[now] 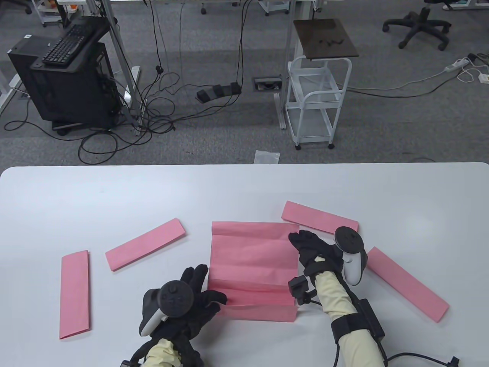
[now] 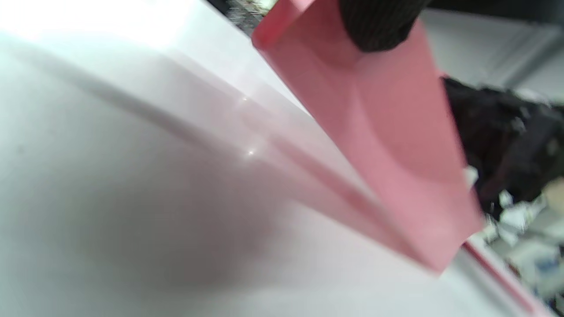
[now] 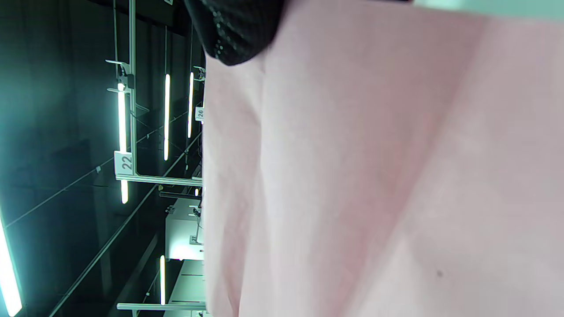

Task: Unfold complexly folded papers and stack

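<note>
Left hand (image 1: pixel 191 296) pinches the lower left edge of the half-unfolded pink sheet (image 1: pixel 252 263), thumb on top; right hand (image 1: pixel 315 248) grips its right edge, fingers curled over. Sheet sits mid-table (image 1: pixel 114 195), partly lifted, creases visible. Four folded pink strips lie around it: two left (image 1: pixel 75 294) (image 1: pixel 145 244), two right (image 1: pixel 319 221) (image 1: pixel 407 283), the near-right ones close to the right wrist.

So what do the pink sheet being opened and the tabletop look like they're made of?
Pink sheet: thin matte paper, probably; it keeps sharp crease lines and lets light through in the right wrist view. Tabletop: smooth white, slightly glossy, likely laminate; it mirrors the paper faintly.
</note>
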Available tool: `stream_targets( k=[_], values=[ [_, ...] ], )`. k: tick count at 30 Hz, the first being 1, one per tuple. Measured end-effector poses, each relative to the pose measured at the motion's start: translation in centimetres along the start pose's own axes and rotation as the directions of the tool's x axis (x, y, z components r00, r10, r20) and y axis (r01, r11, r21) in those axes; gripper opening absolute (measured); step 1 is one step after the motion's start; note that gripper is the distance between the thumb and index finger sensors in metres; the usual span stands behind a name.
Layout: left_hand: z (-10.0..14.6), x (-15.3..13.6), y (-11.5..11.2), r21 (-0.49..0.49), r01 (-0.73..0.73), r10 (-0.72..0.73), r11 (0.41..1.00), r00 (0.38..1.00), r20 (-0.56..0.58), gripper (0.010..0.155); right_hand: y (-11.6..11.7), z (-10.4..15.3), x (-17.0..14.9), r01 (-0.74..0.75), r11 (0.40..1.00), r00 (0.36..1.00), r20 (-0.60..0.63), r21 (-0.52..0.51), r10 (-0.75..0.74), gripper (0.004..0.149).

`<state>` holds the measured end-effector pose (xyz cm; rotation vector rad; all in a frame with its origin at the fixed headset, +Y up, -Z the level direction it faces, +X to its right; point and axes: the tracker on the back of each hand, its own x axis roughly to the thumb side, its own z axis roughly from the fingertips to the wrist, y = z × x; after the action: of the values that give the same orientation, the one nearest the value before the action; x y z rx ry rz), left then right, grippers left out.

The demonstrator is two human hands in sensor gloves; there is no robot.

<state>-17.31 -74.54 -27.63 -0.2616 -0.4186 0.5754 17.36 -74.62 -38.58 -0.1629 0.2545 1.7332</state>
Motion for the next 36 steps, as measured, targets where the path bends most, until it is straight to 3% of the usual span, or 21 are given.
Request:
stream_targets(
  k=[3, 5, 7, 12, 16, 23, 26, 28, 30, 32, 34, 36],
  values=[
    [-0.3, -0.2, -0.7, -0.123, -0.071, 0.076, 0.99, 0.997, 0.032, 0.04, 0.4, -0.3, -0.7, -0.02, 1.0, 1.0, -0.006, -0.014, 0.02, 0.038],
    [-0.5, -0.5, -1.3, -0.193, -0.128, 0.131, 0.973, 0.991, 0.003, 0.049, 0.6, -0.4, -1.0, -0.043, 0.999, 0.999, -0.01, -0.014, 0.043, 0.038],
    [-0.7, -0.5, -1.8, -0.199, -0.073, 0.071, 0.977, 0.997, -0.016, 0.057, 0.8, -0.5, -1.2, -0.055, 0.998, 0.998, -0.012, -0.005, 0.055, 0.038],
    [-1.6, 0.1, -3.5, -0.297, 0.056, -0.068, 0.953, 0.997, -0.028, 0.041, 1.0, -0.7, -1.5, -0.05, 0.999, 0.998, -0.022, -0.002, 0.05, 0.038],
    [-1.9, 0.3, -4.7, -0.398, 0.106, -0.136, 0.911, 0.989, -0.049, 0.076, 1.1, -0.8, -1.5, -0.063, 0.998, 0.998, -0.025, -0.004, 0.063, 0.038],
    [-2.0, -1.1, -6.4, -0.508, 0.123, -0.221, 0.852, 0.965, -0.138, 0.091, 1.6, -1.1, -1.7, -0.106, 0.994, 0.993, -0.047, -0.026, 0.104, 0.04],
    [-2.0, -1.3, -6.6, -0.51, 0.113, -0.223, 0.853, 0.962, -0.159, 0.093, 1.5, -0.7, -1.7, -0.107, 0.994, 0.992, -0.066, 0.017, 0.108, 0.055],
    [-2.0, -1.4, -6.8, -0.509, 0.125, -0.238, 0.852, 0.957, -0.163, 0.093, 1.2, 0.0, -1.4, -0.182, 0.983, 0.983, -0.024, -0.011, 0.182, 0.069],
    [-1.9, -1.4, -6.9, -0.516, 0.134, -0.253, 0.846, 0.953, -0.167, 0.094, 1.5, 1.6, -0.9, -0.388, 0.921, 0.918, 0.075, -0.032, 0.389, 0.074],
    [-1.9, -1.4, -6.9, -0.516, 0.137, -0.257, 0.846, 0.952, -0.168, 0.094, 2.7, 3.5, -0.7, -0.606, 0.796, 0.781, 0.197, 0.006, 0.593, 0.073],
    [-1.9, -1.4, -6.9, -0.519, 0.136, -0.257, 0.844, 0.952, -0.168, 0.094, 4.6, 5.5, -1.3, -0.761, 0.629, 0.644, 0.306, 0.161, 0.701, 0.068],
    [-1.9, -1.4, -6.9, -0.522, 0.133, -0.254, 0.843, 0.952, -0.168, 0.094, 6.8, 7.2, -2.5, -0.817, 0.477, 0.573, 0.366, 0.324, 0.734, 0.071]
  ],
)
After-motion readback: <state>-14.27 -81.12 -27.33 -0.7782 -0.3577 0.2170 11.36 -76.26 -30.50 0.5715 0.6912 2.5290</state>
